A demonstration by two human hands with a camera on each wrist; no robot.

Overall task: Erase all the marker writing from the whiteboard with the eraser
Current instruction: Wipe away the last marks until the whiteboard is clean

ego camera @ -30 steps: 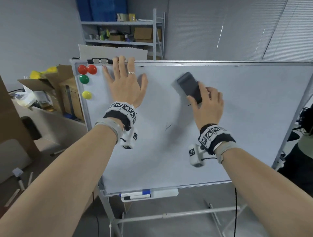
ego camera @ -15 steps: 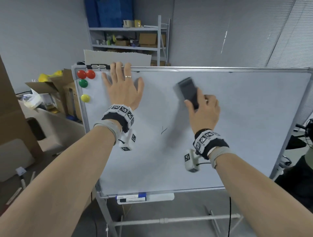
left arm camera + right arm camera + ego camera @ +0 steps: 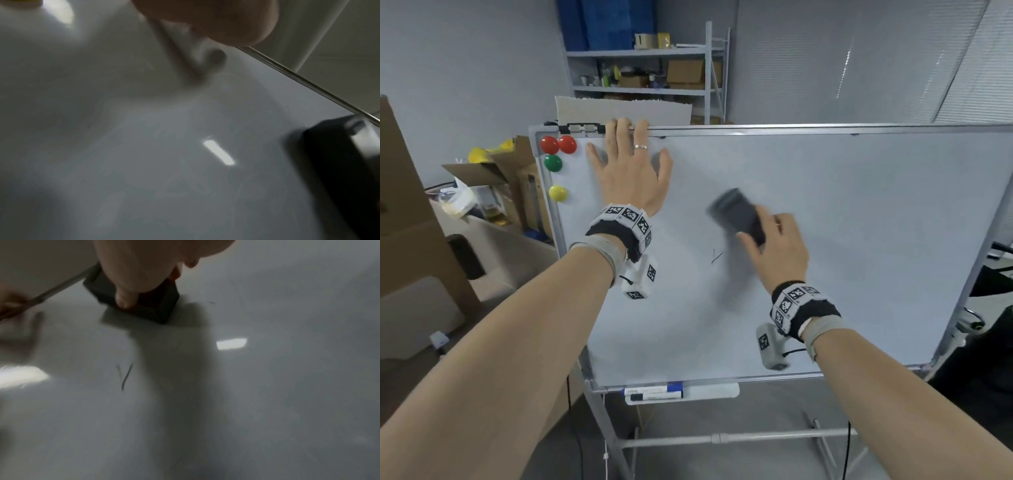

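Observation:
The whiteboard (image 3: 859, 212) stands tilted on a wheeled frame, nearly all white. A small black marker stroke (image 3: 716, 257) shaped like a V sits near its middle, also seen in the right wrist view as the stroke (image 3: 124, 378). My right hand (image 3: 774, 250) grips the dark eraser (image 3: 736, 214) and presses it on the board just up and right of the stroke; the eraser (image 3: 133, 300) is blurred. My left hand (image 3: 630, 168) lies flat on the board's upper left, fingertips over the top edge. The eraser (image 3: 339, 170) shows at the right of the left wrist view.
Red, green and yellow magnets (image 3: 558, 157) sit at the board's top left corner. Two markers (image 3: 654, 393) lie in the tray under the bottom edge. Cardboard boxes (image 3: 493, 178) stand to the left, a metal shelf (image 3: 647, 68) behind.
My right hand has slid the eraser down and left on the board, closer to the small stroke. The left hand has stayed flat at the upper left.

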